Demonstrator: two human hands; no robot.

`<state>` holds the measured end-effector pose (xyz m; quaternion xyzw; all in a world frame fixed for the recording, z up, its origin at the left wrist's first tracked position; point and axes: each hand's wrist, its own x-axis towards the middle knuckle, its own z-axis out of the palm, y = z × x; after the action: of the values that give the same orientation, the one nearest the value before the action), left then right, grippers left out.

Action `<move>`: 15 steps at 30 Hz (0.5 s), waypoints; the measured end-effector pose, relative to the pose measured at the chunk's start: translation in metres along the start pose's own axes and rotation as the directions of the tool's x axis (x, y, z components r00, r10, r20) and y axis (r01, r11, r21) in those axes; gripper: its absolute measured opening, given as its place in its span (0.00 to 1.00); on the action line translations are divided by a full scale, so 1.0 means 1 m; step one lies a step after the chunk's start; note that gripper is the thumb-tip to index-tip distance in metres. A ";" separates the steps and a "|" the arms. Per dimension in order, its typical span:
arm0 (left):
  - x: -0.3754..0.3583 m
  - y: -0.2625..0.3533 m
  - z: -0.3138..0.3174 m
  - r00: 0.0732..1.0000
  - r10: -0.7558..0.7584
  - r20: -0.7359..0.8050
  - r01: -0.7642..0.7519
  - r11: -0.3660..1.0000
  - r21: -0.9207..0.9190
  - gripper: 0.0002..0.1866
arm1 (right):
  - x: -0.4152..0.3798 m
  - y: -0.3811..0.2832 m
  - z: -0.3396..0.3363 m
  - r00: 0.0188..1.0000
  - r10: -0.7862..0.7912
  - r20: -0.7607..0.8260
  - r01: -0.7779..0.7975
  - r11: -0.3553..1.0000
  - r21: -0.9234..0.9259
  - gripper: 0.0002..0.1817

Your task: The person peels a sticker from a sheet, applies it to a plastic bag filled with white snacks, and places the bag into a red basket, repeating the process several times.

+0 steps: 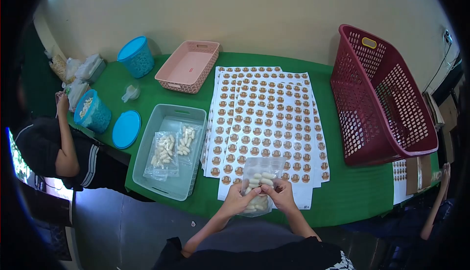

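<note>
View: we look down from our head camera onto a green table (342, 196) set against a pale wall.
Left hand (238, 199): our fingers are closed on the left side of a clear plastic bag (261, 179), pinching it.
Right hand (280, 192): our fingers are curled around the bag's right side, thumb on its front.
Bag: it is filled with small pale oblong pieces; we hold it upright at the near table edge, over the front of the sticker sheets (267, 118).
Sticker sheets: several overlapping white sheets covered with round brown labels lie in the middle of the table.
Grey tray (147, 147): just left of the sheets, holding two more filled clear bags (172, 150) lying flat.
Pink tray (188, 67): behind the grey tray, near the wall.
Red basket (382, 98): a large perforated laundry-style basket, tilted, at the right end of the table.
Blue containers: one lidded tub (136, 57) at the back left; another open tub (93, 112) nearer the left edge, with a loose blue lid (126, 129) beside it.
Another person: seated at the left in a dark top (44, 147), a hand (62, 102) raised near the open tub.
</note>
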<state>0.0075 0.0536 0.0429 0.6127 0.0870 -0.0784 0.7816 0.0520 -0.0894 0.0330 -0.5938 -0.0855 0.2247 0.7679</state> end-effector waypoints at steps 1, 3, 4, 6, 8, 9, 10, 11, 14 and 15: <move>0.000 -0.001 0.000 1.000 0.004 0.002 -0.004 1.000 0.001 0.13 | 0.000 -0.001 -0.001 1.000 -0.005 0.000 0.005 1.000 -0.001 0.15; 0.001 -0.002 0.001 0.998 0.056 0.003 -0.056 0.998 -0.021 0.14 | 0.000 -0.003 -0.002 1.000 0.024 0.020 -0.023 0.998 -0.057 0.15; 0.002 -0.001 0.001 0.998 0.058 0.005 -0.058 0.998 -0.021 0.14 | 0.000 -0.003 -0.002 1.000 0.022 0.018 -0.021 0.998 -0.057 0.15; 0.003 0.003 -0.002 0.998 -0.010 0.068 0.014 0.997 -0.072 0.15 | 0.001 -0.002 -0.002 0.999 -0.013 0.043 0.012 1.000 0.028 0.14; 0.002 0.006 0.001 0.997 0.002 0.076 0.003 0.998 -0.060 0.15 | 0.002 0.004 -0.005 1.000 0.017 0.022 -0.018 0.999 0.042 0.14; 0.002 0.007 0.001 0.996 0.014 0.084 -0.010 0.999 -0.050 0.16 | 0.003 0.005 -0.005 0.999 0.047 0.002 -0.047 0.997 0.055 0.14; 0.002 0.007 0.000 0.997 0.011 0.081 -0.007 0.999 -0.049 0.16 | 0.002 0.003 -0.004 0.999 0.050 0.004 -0.051 0.997 0.057 0.14; 0.002 0.006 -0.001 0.995 -0.021 0.095 0.022 1.000 -0.010 0.18 | 0.002 -0.001 -0.003 0.998 0.058 0.012 -0.058 0.997 0.053 0.14; 0.001 0.010 0.002 0.998 -0.005 0.070 0.003 1.000 0.028 0.23 | 0.003 -0.008 0.001 0.998 0.058 0.009 -0.059 0.997 0.054 0.15; 0.001 0.011 0.004 0.998 0.046 0.036 -0.047 0.998 0.029 0.26 | 0.004 -0.008 0.002 0.999 0.048 -0.005 -0.048 0.997 0.058 0.16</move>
<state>0.0114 0.0526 0.0543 0.6246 0.0578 -0.0725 0.7754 0.0571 -0.0875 0.0408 -0.5739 -0.0621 0.2434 0.7795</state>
